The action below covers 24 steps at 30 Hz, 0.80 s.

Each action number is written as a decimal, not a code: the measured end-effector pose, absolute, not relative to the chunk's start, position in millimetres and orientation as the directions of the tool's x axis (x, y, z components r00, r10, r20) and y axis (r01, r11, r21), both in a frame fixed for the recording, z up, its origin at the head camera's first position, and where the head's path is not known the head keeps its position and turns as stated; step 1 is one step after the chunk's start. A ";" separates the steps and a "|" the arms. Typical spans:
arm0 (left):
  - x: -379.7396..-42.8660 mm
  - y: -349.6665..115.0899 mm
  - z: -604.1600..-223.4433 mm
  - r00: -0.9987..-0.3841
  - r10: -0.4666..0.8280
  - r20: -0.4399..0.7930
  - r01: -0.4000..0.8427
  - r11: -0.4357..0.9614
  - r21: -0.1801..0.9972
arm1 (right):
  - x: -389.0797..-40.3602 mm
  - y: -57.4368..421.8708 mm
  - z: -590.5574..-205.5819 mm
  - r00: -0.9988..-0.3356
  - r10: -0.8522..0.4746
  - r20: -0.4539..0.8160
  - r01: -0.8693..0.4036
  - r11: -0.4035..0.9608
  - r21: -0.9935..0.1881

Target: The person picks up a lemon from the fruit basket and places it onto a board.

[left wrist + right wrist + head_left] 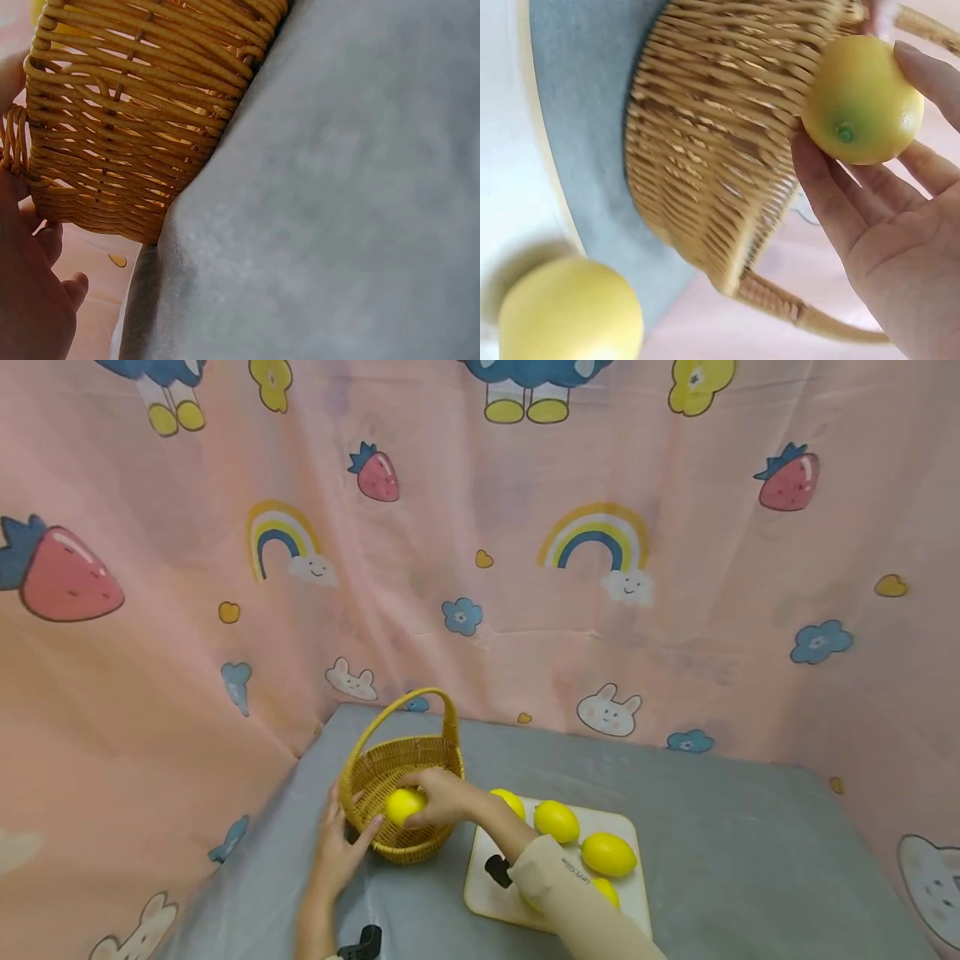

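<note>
A yellow lemon (402, 807) is pinched between the thumb and fingers of my right hand (444, 797), over the opening of a wicker basket (408, 852). In the right wrist view, the lemon (862, 101) shows its greenish end close to the basket rim. My left hand (337, 847) grips the basket's left side near the foot of its arched handle (382, 714), thumb toward the near rim. Seen from the left wrist, the fingers (49, 244) bend around the rim's edge beside the woven wall (142, 112). Part of the basket's inside is hidden behind my right hand.
Several lemons (609, 855) lie on a white, yellow-edged board (487, 893) right of the basket, partly covered by my right sleeve (577, 902). Grey cloth (735, 860) covers the table. A pink patterned curtain (420, 552) hangs behind and at the sides.
</note>
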State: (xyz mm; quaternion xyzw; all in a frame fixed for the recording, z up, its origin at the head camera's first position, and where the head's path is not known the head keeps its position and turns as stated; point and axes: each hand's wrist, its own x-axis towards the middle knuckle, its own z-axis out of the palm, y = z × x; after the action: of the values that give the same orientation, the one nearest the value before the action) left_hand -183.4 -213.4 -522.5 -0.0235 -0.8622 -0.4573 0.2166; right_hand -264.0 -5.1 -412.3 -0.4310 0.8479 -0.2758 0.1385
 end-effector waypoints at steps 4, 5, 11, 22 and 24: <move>-180.4 -214.8 -522.2 -0.909 -0.166 0.384 0.228 0.572 0.788 | -261.7 6.9 -401.0 -0.584 -0.810 0.051 -0.653 0.431 -0.623; -180.3 -214.8 -521.9 -0.907 -0.166 0.388 0.232 0.570 0.788 | -260.8 10.2 -397.9 -0.583 -0.809 0.065 -0.651 0.418 -0.634; -181.7 -214.2 -522.4 -0.897 -0.158 0.412 0.252 0.582 0.773 | -253.0 32.9 -385.1 -0.554 -0.827 0.096 -0.677 0.380 -0.630; -183.9 -213.5 -522.1 -0.898 -0.153 0.412 0.252 0.590 0.767 | -233.1 60.9 -397.3 -0.546 -0.838 -0.029 -0.724 0.489 -0.487; -183.9 -212.8 -522.2 -0.900 -0.151 0.409 0.251 0.587 0.770 | -229.7 63.7 -401.6 -0.565 -0.823 -0.048 -0.713 0.517 -0.474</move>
State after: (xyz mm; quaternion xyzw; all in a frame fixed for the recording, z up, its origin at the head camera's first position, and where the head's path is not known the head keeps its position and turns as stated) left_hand -183.9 -212.8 -522.2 -0.0292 -0.8628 -0.4535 0.2216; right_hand -229.7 63.7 -401.6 -0.4464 0.8604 -0.2059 0.1346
